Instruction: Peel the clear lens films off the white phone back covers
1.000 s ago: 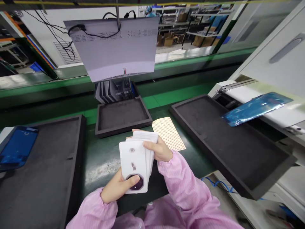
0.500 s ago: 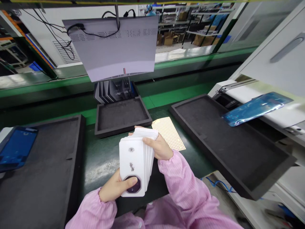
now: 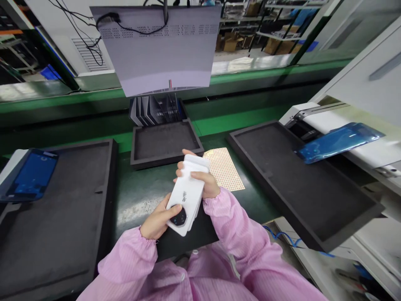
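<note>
A small stack of white phone back covers [image 3: 189,188] is held between my two hands above the green work surface [image 3: 134,188]. The top cover has dark printing and a dark rounded camera window at its near end. My left hand [image 3: 158,218] is closed on the near left edge, with the thumb over the camera window. My right hand [image 3: 204,182] wraps the far end, its thumb on top and fingertips showing past the left edge. The covers are slightly fanned, and their undersides are hidden.
A dotted sticker sheet [image 3: 227,171] lies beyond my right hand. Black trays stand left [image 3: 75,217], right [image 3: 300,188] and ahead [image 3: 163,144]; upright dark panels [image 3: 156,109] fill the front one's back. Blue-filmed panels rest left [image 3: 34,173] and right [image 3: 341,142]. A monitor [image 3: 159,54] hangs ahead.
The stack has tilted, its far end leaning more to the right, and its covers lie closer together. Right-hand fingers now show along its left edge. The view has shifted slightly.
</note>
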The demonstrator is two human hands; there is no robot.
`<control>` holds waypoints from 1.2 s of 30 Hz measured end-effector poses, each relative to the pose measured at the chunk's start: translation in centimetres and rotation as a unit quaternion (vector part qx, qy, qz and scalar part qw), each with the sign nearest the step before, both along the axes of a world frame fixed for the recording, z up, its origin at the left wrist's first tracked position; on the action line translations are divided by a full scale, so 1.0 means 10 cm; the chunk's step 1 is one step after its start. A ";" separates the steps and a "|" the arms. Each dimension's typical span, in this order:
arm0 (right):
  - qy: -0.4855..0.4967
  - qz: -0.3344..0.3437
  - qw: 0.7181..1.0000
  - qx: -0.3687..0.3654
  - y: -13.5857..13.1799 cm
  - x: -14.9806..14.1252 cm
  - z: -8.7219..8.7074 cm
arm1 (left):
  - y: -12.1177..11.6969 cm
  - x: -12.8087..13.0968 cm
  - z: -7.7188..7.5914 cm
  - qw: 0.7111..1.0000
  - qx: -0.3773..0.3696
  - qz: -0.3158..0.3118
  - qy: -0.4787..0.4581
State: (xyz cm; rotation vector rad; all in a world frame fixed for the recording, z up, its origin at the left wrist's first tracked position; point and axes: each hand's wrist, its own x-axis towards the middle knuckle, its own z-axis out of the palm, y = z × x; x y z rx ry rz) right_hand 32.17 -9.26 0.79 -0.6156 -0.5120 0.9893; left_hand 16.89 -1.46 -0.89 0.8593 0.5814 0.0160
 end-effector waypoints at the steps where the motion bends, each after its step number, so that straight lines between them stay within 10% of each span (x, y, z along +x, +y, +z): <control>1: -0.034 -0.051 0.998 0.008 -0.03 -0.02 0.03 | 0.00 0.02 -0.01 0.999 0.002 0.035 -0.014; 7: -0.196 -0.305 0.928 0.085 0.01 -0.37 -0.01 | 0.03 0.09 -0.01 0.981 -0.127 0.139 -0.047; 12: -0.279 -0.278 0.909 0.138 0.16 -0.62 -0.15 | 0.06 0.03 -0.06 0.975 -0.136 0.156 -0.075; 19: 0.068 -0.347 0.935 -0.005 0.39 -0.72 0.07 | -0.13 -0.01 -0.06 0.935 0.016 0.253 -0.249; 24: -0.076 -0.338 0.938 -0.022 0.42 -1.32 -0.18 | 0.01 -0.14 0.01 0.905 0.043 0.312 -0.284; 28: -0.245 -0.214 0.943 0.061 0.18 -1.49 -0.47 | 0.25 -0.33 0.16 0.890 -0.033 0.299 -0.342; 32: -0.181 -0.033 0.978 -0.098 -0.03 -1.10 -0.46 | 0.30 -0.39 0.18 0.912 -0.042 0.210 -0.351; 36: -0.141 0.217 0.951 -0.169 -0.06 -0.87 -0.30 | 0.21 -0.36 0.10 0.943 0.010 0.136 -0.303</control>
